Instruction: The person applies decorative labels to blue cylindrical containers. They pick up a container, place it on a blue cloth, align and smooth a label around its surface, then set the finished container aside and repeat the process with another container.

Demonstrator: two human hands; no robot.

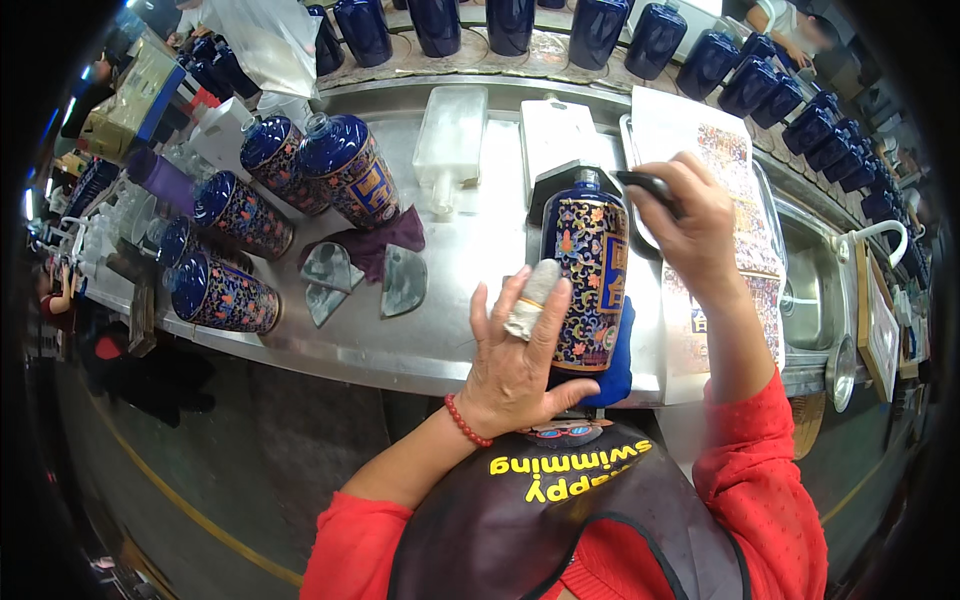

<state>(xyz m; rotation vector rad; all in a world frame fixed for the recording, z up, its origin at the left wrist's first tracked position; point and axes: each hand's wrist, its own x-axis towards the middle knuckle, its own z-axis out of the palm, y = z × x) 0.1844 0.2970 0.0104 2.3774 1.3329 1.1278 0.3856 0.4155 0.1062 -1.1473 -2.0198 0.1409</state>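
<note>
A dark blue bottle (585, 285) with a colourful floral decal and a gold-edged blue panel lies tilted on the steel worktop, its neck away from me against a dark angled rest (560, 180). My left hand (520, 345) touches its left side with fingers spread, the thumb by the base. One left finger wears a pale wrap (532, 300). Above the bottle's right shoulder, my right hand (695, 215) is closed around a black tool (650, 190), its kind unclear. A blue cloth (622, 350) shows beside the bottle's lower end.
Several decorated bottles (225, 295) stand at left. Near them lie a purple cloth (400, 235) and translucent curved pieces (403, 280). Printed decal sheets (730, 190) lie at right, before a sink (812, 290). Plain blue bottles (510, 25) line a conveyor (470, 60) at the back.
</note>
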